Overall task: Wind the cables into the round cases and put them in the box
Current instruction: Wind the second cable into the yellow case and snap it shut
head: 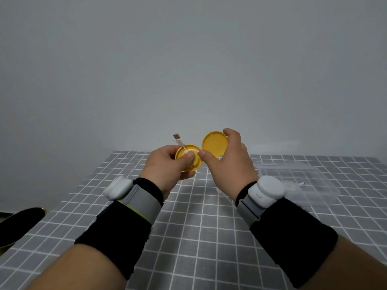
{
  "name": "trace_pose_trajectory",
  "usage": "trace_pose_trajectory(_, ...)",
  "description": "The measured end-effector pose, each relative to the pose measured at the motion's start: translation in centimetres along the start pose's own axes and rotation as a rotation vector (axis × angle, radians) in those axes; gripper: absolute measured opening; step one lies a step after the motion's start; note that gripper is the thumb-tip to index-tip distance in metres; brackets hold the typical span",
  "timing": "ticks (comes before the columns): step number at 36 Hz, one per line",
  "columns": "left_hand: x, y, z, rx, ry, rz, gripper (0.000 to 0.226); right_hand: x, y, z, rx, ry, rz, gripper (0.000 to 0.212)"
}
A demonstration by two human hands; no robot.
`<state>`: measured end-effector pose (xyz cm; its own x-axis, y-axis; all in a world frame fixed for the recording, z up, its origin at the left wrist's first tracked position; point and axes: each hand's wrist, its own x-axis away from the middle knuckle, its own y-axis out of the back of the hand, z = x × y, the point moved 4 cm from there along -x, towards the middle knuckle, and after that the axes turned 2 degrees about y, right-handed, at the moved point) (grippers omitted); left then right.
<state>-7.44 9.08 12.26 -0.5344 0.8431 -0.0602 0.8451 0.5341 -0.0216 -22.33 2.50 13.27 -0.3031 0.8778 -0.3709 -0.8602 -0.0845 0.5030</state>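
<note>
Black sleeves (117,231) nearest; left grip (165,164) clasps a round yellow plastic case (192,166) holding white cable (189,152), plug (177,139) angled up-left; right grip (230,166) pinches its yellow lid (214,144).

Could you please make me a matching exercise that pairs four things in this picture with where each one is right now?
Things
1. yellow case base
2. yellow lid
3. USB plug
4. clear box

Places
A. gripped in the right hand
B. lying on the checked table, off to the right
C. gripped in the left hand, thumb across it
D. sticking up above the left hand

Pairs: 1-C, 2-A, 3-D, 4-B
</note>
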Motion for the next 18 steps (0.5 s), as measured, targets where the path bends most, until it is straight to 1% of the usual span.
trace_pose_trajectory(3,-0.2,0.0,0.0,0.055,-0.018,-0.042,0.012,-0.1,-0.3,-0.6,-0.123,-0.150,0.006,0.093)
trace_pose_trajectory(6,-0.1,-0.3,0.2,0.095,-0.027,-0.065,0.016,0.2,-1.5,-1.3,-0.247,-0.274,0.038,0.090)
trace_pose_trajectory(7,-0.2,-0.4,0.3,0.102,-0.025,-0.071,0.016,0.3,-1.9,-1.4,-0.299,-0.295,0.055,0.082)
trace_pose_trajectory(9,-0.1,-0.6,0.6,0.107,-0.033,-0.081,0.014,0.5,-2.5,-1.2,-0.420,-0.295,0.103,0.052)
trace_pose_trajectory(10,-0.1,-0.7,0.6,0.108,-0.042,-0.086,0.015,0.6,-2.7,-1.1,-0.482,-0.288,0.123,0.041)
trace_pose_trajectory(11,0.0,-0.8,0.7,0.108,-0.044,-0.091,0.016,0.6,-2.8,-1.1,-0.534,-0.279,0.132,0.035)
trace_pose_trajectory(13,0.2,-0.9,0.9,0.132,-0.034,-0.099,0.015,0.7,-3.0,-1.0,-0.601,-0.247,0.122,0.029)
trace_pose_trajectory(18,0.5,-1.4,1.2,0.238,0.018,-0.055,0.010,0.6,-3.2,-0.8,-0.628,-0.219,0.087,0.022)
